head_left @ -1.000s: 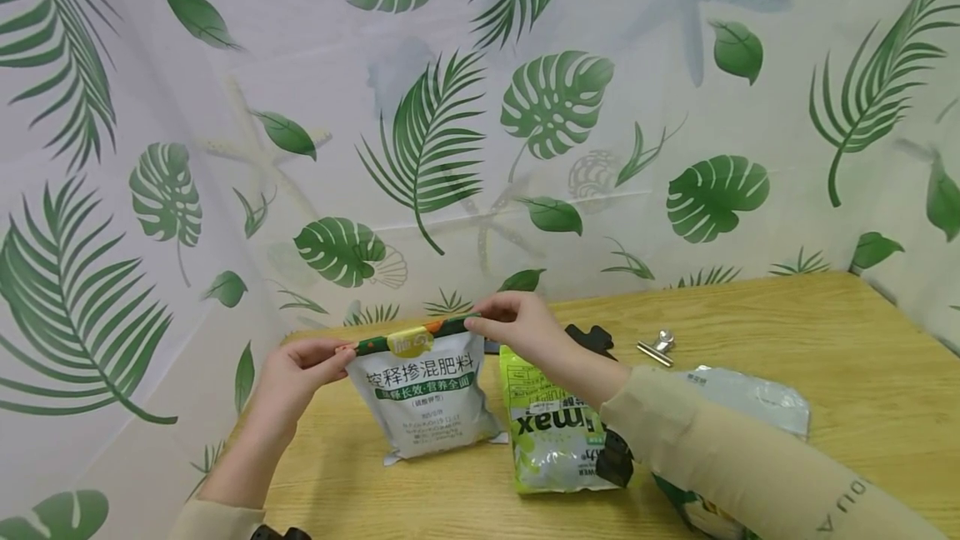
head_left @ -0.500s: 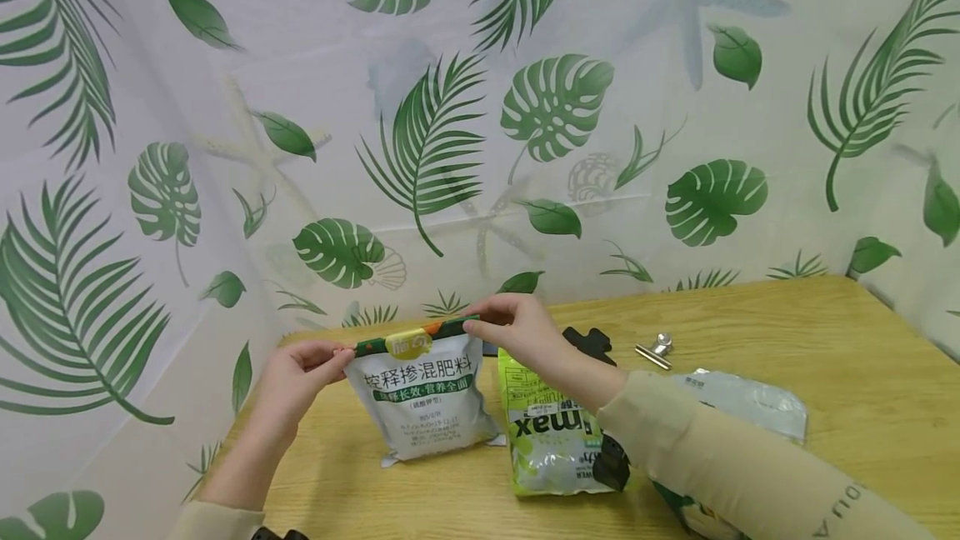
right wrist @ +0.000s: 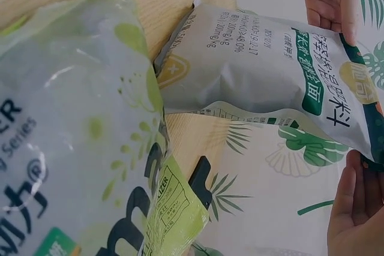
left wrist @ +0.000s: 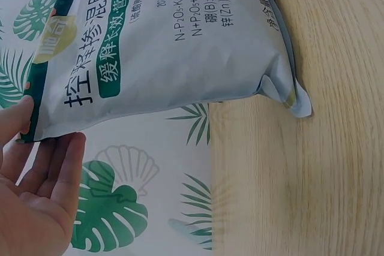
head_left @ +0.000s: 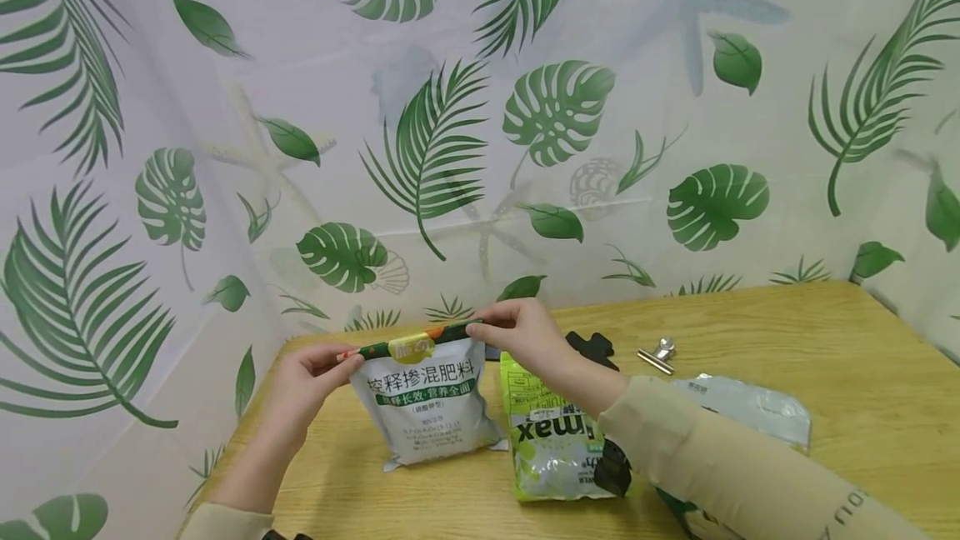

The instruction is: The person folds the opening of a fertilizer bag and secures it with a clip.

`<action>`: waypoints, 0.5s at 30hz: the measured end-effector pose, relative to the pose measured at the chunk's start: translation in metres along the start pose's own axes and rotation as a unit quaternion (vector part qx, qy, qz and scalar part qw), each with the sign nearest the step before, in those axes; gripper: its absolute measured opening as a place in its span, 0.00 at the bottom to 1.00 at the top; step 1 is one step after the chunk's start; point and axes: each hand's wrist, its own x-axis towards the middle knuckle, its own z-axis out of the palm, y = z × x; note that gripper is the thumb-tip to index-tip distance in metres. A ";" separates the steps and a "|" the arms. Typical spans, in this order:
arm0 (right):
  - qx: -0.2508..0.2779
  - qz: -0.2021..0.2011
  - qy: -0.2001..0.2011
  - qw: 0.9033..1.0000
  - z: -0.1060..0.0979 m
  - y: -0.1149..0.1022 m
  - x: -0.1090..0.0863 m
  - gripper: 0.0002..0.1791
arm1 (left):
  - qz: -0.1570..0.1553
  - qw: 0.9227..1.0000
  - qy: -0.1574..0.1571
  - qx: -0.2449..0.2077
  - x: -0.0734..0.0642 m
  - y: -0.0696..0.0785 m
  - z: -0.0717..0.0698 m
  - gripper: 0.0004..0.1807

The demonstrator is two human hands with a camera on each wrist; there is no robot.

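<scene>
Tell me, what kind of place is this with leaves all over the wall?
Probably an indoor work corner, though I can't tell which building. It has a wood-coloured table with a metal clip on it, a leafy wall covering behind, and a white bag.

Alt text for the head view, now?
A person's left hand and right hand pinch the top edge of a white printed bag, held upright on a wooden table. To its right: a lime-green bag, a metal clip and a silvery bag partly hidden by the right sleeve.
</scene>
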 end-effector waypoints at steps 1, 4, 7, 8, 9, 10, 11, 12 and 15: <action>0.001 0.001 0.000 1.000 0.000 0.000 0.000 0.13 | 0.000 1.000 0.003 -0.001 0.000 0.000 0.001 0.13; 0.001 0.002 0.002 1.000 0.000 0.000 0.001 0.12 | 0.003 1.000 0.012 -0.007 0.000 0.000 0.003 0.12; 0.001 0.005 0.004 1.000 0.000 -0.001 0.001 0.12 | 0.007 1.000 0.019 -0.017 0.000 0.000 0.005 0.13; 0.002 0.007 0.005 1.000 0.000 -0.001 0.001 0.12 | 0.008 1.000 0.021 -0.019 0.000 0.000 0.006 0.13; 0.003 0.009 0.005 1.000 0.001 -0.001 0.001 0.12 | 0.008 0.999 0.024 -0.020 0.000 0.000 0.006 0.13; 0.005 0.011 0.005 1.000 0.000 -0.001 0.002 0.12 | 0.011 0.999 0.023 -0.022 0.004 -0.006 0.006 0.13; 0.007 0.014 0.005 1.000 0.000 -0.002 0.001 0.12 | 0.010 0.999 0.025 -0.021 0.004 -0.006 0.006 0.13; 0.009 0.016 0.005 1.000 0.000 -0.002 0.001 0.11 | 0.010 0.999 0.027 -0.020 0.004 -0.006 0.006 0.13; 0.012 0.021 0.004 1.000 -0.001 -0.003 0.001 0.11 | 0.012 0.999 0.027 -0.014 0.004 -0.006 0.006 0.13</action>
